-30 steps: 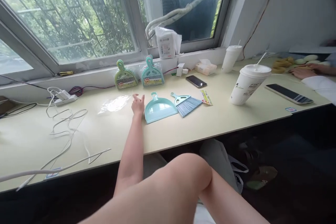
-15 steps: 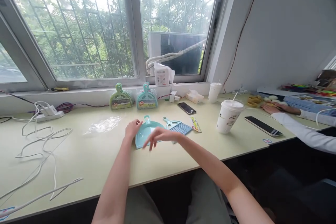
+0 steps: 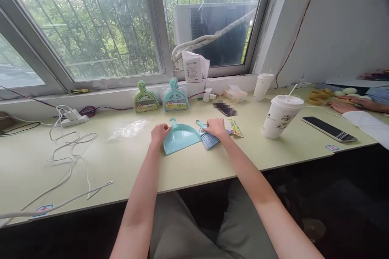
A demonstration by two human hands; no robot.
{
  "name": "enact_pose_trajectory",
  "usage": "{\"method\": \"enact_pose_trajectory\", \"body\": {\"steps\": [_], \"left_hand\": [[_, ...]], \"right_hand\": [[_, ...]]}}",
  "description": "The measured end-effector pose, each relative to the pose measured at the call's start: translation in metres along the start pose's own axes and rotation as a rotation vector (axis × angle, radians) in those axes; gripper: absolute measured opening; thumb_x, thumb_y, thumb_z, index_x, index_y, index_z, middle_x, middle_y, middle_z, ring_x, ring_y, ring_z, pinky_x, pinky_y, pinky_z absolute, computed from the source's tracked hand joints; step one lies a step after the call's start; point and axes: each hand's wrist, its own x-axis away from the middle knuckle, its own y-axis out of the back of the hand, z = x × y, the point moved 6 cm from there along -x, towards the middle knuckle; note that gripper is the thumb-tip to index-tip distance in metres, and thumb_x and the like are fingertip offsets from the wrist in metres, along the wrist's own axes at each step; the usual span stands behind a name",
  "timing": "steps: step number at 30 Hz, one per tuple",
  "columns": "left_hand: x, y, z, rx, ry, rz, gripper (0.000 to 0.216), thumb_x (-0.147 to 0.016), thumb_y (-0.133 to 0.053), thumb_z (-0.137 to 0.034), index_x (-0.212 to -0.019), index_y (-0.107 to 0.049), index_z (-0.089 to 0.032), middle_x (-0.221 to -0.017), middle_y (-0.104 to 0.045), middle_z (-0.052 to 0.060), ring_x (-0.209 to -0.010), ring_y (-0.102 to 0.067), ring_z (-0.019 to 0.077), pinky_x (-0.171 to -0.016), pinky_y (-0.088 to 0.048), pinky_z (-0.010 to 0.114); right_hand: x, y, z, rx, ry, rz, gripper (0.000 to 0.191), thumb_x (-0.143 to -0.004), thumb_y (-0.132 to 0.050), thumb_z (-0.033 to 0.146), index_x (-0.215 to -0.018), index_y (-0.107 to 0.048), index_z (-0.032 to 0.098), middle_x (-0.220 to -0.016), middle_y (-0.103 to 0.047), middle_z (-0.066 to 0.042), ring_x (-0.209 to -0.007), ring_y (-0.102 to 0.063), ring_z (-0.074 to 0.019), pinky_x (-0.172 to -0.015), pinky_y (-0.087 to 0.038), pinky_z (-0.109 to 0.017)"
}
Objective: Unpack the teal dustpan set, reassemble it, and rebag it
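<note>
Bent at the fingers, my left hand (image 3: 160,133) sits at the upper left edge of the turquoise dustpan (image 3: 181,139), just beside its small rounded handle; I cannot tell whether the fingertips have closed on the rim. My right hand (image 3: 216,127) lies palm down over the small hand brush (image 3: 209,141), its knuckles hiding the middle of it, and whether my fingers grip it I cannot tell either. Smooth, glossy plastic makes up the dustpan, a half-round scoop with a straight front lip, lying flat on the pale worktop (image 3: 194,172) in front of me. The brush lies just to its right, straight blue bristles fanned towards me, its handle end towards the window (image 3: 106,32). Just past my right hand is a printed yellow-green card (image 3: 236,128); left of the dustpan, a crumpled clear plastic wrapper (image 3: 129,128) catches the light. At the back, 2 sets stand upright in clear film: a green dustpan set (image 3: 146,99) and a turquoise dustpan set (image 3: 175,99). Farther right is a tapered, lidded white cup (image 3: 281,118) with a straw (image 3: 293,89), then a flat dark smartphone (image 3: 328,128). Thin white cable (image 3: 88,188) loops loosely over the worktop's left side.
</note>
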Motion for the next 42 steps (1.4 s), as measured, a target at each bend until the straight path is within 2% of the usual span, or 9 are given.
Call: {"method": "enact_pose_trajectory", "body": {"steps": [4,10,14,19,22,26,30,38,42], "left_hand": [[0.001,0.004,0.003,-0.059,0.022,-0.023,0.028,-0.084,-0.049,-0.043,-0.071,-0.064,-0.024,-0.085,-0.070,0.008,-0.086,-0.063,0.0251,-0.068,-0.044,0.031],[0.002,-0.005,-0.007,-0.059,-0.015,0.031,0.025,-0.085,-0.044,-0.035,-0.074,-0.063,-0.024,-0.084,-0.069,0.007,-0.089,-0.062,0.0248,-0.068,-0.043,0.031],[0.016,-0.019,-0.043,-0.103,-0.115,0.059,0.029,-0.089,-0.040,-0.036,-0.077,-0.062,-0.022,-0.085,-0.067,0.009,-0.084,-0.062,0.0233,-0.067,-0.041,0.031],[0.047,-0.037,-0.103,-0.144,-0.401,0.101,0.037,-0.096,-0.030,-0.037,-0.083,-0.059,-0.021,-0.081,-0.065,0.007,-0.076,-0.061,0.0203,-0.063,-0.038,0.029],[0.058,-0.035,-0.120,-0.143,-0.548,0.093,0.036,-0.098,-0.028,-0.033,-0.085,-0.059,-0.020,-0.082,-0.064,0.006,-0.075,-0.060,0.0191,-0.063,-0.037,0.028],[0.055,-0.013,-0.115,-0.111,-0.669,-0.080,0.018,-0.090,-0.050,-0.029,-0.103,-0.060,-0.022,-0.104,-0.062,0.008,-0.099,-0.057,0.0225,-0.077,-0.041,0.031],[0.046,-0.002,-0.101,-0.110,-0.708,-0.156,0.049,-0.078,-0.070,-0.032,-0.123,-0.052,-0.025,-0.125,-0.054,0.009,-0.113,-0.050,0.0267,-0.093,-0.038,0.038],[0.049,-0.019,-0.105,-0.187,-0.866,-0.064,0.026,-0.083,-0.064,-0.021,-0.109,-0.061,-0.021,-0.108,-0.062,0.006,-0.100,-0.057,0.0218,-0.083,-0.045,0.034],[0.050,-0.027,-0.105,-0.217,-0.873,-0.050,0.020,-0.085,-0.059,-0.016,-0.104,-0.065,-0.020,-0.105,-0.064,0.007,-0.098,-0.059,0.0202,-0.077,-0.048,0.030]], "right_hand": [[-0.004,-0.006,-0.006,-0.102,-0.044,-0.005,0.026,-0.079,-0.060,0.028,-0.103,-0.061,0.019,-0.102,-0.067,-0.010,-0.103,-0.055,-0.0226,-0.087,-0.024,-0.035],[-0.006,0.003,-0.014,-0.270,-0.100,-0.185,0.023,-0.080,-0.054,0.028,-0.100,-0.057,0.019,-0.100,-0.066,-0.009,-0.100,-0.054,-0.0226,-0.086,-0.024,-0.035],[-0.005,0.005,0.004,-0.331,0.028,-0.268,0.016,-0.081,-0.053,0.028,-0.095,-0.057,0.021,-0.101,-0.066,-0.007,-0.101,-0.054,-0.0220,-0.091,-0.025,-0.037],[-0.003,-0.004,0.024,-0.346,0.180,-0.203,0.012,-0.077,-0.062,0.030,-0.087,-0.060,0.023,-0.097,-0.068,-0.005,-0.101,-0.056,-0.0236,-0.096,-0.026,-0.041],[-0.003,-0.005,0.023,-0.389,0.218,-0.187,0.013,-0.077,-0.063,0.031,-0.088,-0.061,0.024,-0.096,-0.069,-0.002,-0.099,-0.057,-0.0218,-0.095,-0.026,-0.040],[-0.004,-0.003,0.019,-0.464,0.260,-0.161,0.014,-0.077,-0.066,0.033,-0.088,-0.064,0.025,-0.094,-0.070,0.001,-0.089,-0.060,-0.0179,-0.092,-0.027,-0.037],[-0.003,-0.003,0.020,-0.512,0.300,-0.127,0.012,-0.075,-0.068,0.031,-0.085,-0.066,0.025,-0.092,-0.070,0.002,-0.088,-0.061,-0.0172,-0.091,-0.028,-0.036],[-0.003,-0.004,0.021,-0.586,0.308,-0.083,0.011,-0.072,-0.074,0.026,-0.080,-0.067,0.024,-0.089,-0.071,0.005,-0.089,-0.063,-0.0158,-0.094,-0.029,-0.035],[-0.005,-0.005,0.020,-0.583,0.319,-0.104,0.011,-0.071,-0.074,0.027,-0.079,-0.068,0.024,-0.089,-0.072,0.004,-0.088,-0.064,-0.0161,-0.093,-0.032,-0.035]]}}
